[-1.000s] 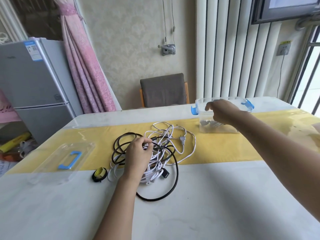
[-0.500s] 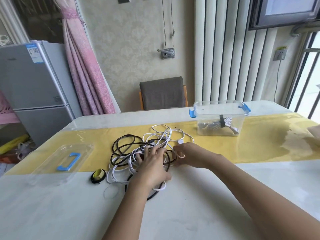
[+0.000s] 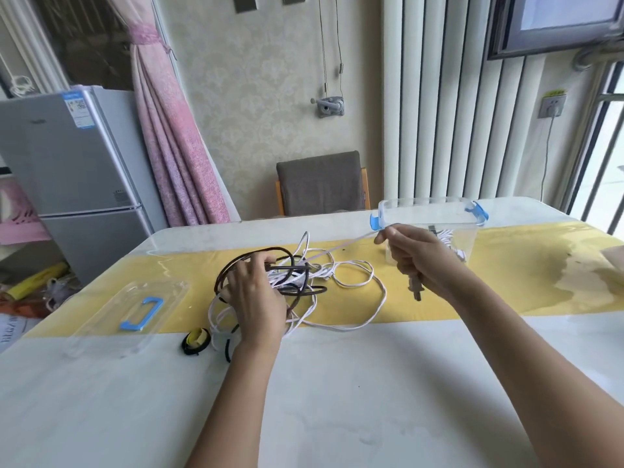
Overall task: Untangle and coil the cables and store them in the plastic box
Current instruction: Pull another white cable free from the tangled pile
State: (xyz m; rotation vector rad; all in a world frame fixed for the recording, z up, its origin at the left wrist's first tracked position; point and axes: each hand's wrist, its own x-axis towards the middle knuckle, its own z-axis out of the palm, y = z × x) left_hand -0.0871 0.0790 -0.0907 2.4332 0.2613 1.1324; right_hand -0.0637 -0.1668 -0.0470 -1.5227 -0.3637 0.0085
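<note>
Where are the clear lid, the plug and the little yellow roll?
clear lid [image 3: 130,319]: head view, its middle, by the blue handle.
plug [image 3: 416,291]: head view, its dangling prong end.
yellow roll [image 3: 196,338]: head view, its yellow centre.

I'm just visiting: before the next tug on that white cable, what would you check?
1. The right hand grips the white cable near its plug: ok.
2. The left hand holds the tangle down: ok.
3. The white cable is free of the black cable: not ok, it runs taut into the tangle.
4. The box is open, its lid lying apart on the table: ok.
5. Room left in the box: cannot tell, the right hand hides part of it.
</note>
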